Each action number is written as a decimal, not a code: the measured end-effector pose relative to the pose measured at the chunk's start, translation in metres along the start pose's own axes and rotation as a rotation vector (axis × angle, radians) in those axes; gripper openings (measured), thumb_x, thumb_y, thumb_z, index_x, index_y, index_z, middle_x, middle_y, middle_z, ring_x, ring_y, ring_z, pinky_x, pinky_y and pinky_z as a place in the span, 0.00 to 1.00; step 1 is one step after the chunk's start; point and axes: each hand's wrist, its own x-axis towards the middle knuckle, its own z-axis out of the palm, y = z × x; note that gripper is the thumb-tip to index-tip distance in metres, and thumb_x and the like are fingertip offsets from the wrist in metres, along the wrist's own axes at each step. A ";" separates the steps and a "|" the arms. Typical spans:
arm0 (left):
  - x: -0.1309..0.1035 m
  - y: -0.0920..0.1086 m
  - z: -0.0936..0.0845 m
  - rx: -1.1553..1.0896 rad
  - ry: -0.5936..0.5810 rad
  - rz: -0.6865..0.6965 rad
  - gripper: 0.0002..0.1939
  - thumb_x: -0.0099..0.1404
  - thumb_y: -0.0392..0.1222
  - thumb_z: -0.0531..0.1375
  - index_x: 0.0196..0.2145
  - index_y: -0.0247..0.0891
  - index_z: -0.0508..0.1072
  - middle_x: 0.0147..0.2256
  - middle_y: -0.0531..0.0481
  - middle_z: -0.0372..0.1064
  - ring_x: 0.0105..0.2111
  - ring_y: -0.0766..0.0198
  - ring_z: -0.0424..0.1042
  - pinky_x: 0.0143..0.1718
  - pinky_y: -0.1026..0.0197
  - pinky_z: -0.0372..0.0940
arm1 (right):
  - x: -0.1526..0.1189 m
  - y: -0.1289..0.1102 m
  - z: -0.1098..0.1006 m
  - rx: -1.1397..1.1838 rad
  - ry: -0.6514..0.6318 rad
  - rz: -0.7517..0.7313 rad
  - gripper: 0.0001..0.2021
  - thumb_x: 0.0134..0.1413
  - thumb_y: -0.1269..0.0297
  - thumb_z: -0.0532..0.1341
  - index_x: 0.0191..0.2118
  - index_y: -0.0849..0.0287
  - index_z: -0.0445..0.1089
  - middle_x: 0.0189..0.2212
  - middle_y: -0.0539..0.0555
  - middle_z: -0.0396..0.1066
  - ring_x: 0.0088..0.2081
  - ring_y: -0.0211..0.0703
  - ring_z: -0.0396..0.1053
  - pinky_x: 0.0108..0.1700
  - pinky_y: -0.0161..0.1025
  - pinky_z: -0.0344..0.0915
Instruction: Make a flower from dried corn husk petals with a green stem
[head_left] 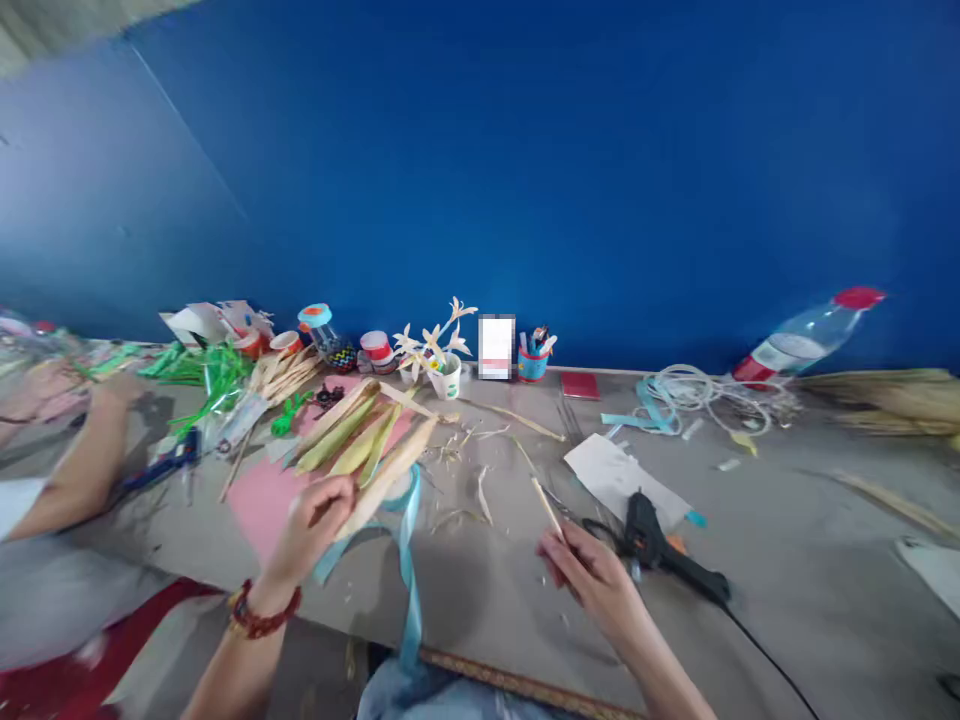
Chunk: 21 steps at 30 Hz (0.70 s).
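Note:
My left hand point(324, 515), with a red beaded bracelet at the wrist, has its fingers closed on a pale dried husk strip point(397, 465) that slants up to the right. Beyond it, several yellow-green husks point(349, 440) lie over pink paper point(259, 505). A light blue ribbon point(409, 570) curls beside the hand and hangs over the table's front edge. In my right hand point(589, 570) is a thin pale stick point(546, 505), pinched and pointing up to the left. Scissors point(600, 530) and a black glue gun point(652, 545) lie just right of that hand.
White flowers in a cup point(446, 378), a pen cup point(533, 362) and a red-white tub point(377, 350) stand along the blue wall. A tilted plastic bottle point(802, 340) and coiled white cord point(690, 395) are at the right. Another person's arm point(82, 455) is at the left.

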 end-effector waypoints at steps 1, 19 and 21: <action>-0.006 0.007 0.009 -0.006 -0.027 0.028 0.14 0.67 0.32 0.50 0.23 0.40 0.57 0.22 0.56 0.56 0.22 0.68 0.59 0.25 0.66 0.56 | 0.000 0.000 0.001 -0.013 -0.011 -0.009 0.25 0.56 0.41 0.56 0.25 0.60 0.70 0.17 0.47 0.59 0.19 0.36 0.54 0.20 0.33 0.49; 0.000 0.085 0.119 -0.337 -0.102 -0.021 0.11 0.64 0.31 0.53 0.44 0.38 0.65 0.37 0.48 0.70 0.37 0.62 0.71 0.37 0.63 0.66 | 0.003 -0.018 0.040 0.142 0.029 -0.179 0.07 0.56 0.62 0.57 0.33 0.60 0.68 0.27 0.50 0.67 0.32 0.43 0.66 0.36 0.35 0.63; 0.008 0.084 0.118 -0.370 -0.164 -0.080 0.03 0.66 0.35 0.55 0.38 0.38 0.67 0.33 0.50 0.68 0.33 0.63 0.69 0.31 0.65 0.62 | 0.001 -0.019 0.037 0.118 0.040 -0.195 0.06 0.57 0.64 0.56 0.32 0.59 0.68 0.26 0.50 0.67 0.32 0.43 0.65 0.35 0.35 0.62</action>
